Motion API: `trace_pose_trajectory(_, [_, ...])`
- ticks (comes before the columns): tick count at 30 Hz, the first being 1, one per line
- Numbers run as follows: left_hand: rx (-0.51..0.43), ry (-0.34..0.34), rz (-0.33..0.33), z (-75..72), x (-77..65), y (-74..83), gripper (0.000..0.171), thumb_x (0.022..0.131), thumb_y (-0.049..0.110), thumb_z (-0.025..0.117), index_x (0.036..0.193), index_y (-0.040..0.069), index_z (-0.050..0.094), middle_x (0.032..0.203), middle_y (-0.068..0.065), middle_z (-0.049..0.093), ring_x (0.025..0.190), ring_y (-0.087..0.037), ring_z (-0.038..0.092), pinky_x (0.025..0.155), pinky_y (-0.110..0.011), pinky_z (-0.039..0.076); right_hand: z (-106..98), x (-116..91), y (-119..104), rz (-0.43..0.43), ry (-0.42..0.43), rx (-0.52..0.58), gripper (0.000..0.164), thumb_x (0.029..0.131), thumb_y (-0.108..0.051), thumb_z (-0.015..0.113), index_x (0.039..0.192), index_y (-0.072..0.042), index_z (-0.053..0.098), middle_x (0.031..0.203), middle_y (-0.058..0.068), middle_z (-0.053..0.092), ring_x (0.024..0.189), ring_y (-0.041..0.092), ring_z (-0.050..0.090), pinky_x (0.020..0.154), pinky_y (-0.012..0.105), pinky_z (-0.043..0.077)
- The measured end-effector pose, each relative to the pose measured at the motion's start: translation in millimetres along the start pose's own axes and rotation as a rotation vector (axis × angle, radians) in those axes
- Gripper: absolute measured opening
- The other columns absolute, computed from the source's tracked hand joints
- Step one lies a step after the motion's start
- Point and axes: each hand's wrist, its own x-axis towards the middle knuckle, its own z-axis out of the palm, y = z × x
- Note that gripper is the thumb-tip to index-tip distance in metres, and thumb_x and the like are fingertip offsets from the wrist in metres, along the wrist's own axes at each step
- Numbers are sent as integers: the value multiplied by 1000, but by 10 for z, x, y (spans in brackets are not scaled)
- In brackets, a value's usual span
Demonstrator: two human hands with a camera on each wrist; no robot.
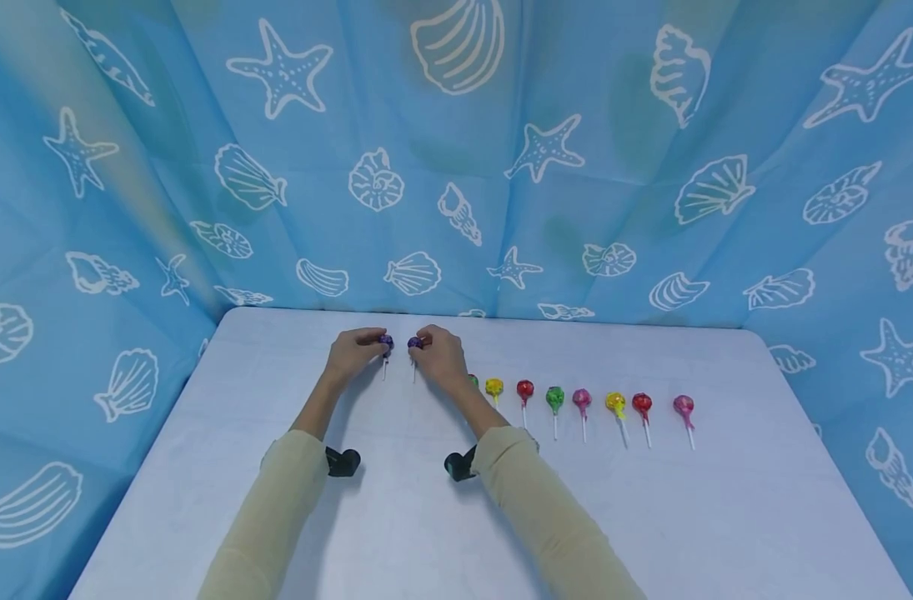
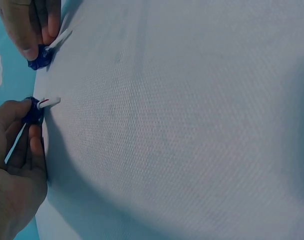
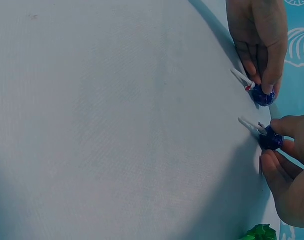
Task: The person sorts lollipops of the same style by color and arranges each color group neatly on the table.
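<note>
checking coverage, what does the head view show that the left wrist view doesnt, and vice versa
Only the head view shows the row of green, yellow, red and pink lollipops and sleeves. Only the left wrist view shows the weave of the tablecloth. Both show the blue curtain, left grip and right grip, each pinching a purple lollipop.

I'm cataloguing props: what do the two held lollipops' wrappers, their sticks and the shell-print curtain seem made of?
Wrappers: probably thin plastic film or foil, shiny, given crinkles and glints.
Sticks: likely plastic or rolled paper, smooth-looking, plain white.
Curtain: likely thin fabric or plastic, matte, hanging in folds.
</note>
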Motion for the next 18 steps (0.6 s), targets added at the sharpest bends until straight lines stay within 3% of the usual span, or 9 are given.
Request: trace_pose_trajectory(18, [-9,24,-12,1,17,-14,43,96,21,66,136,5,61,134,-17,60,127,-32,53,108,-46,41,-45,17,-25,28,-24,-28,30,95,-19,69,122,-6,66,108,10,67,98,23,61,91,34,52])
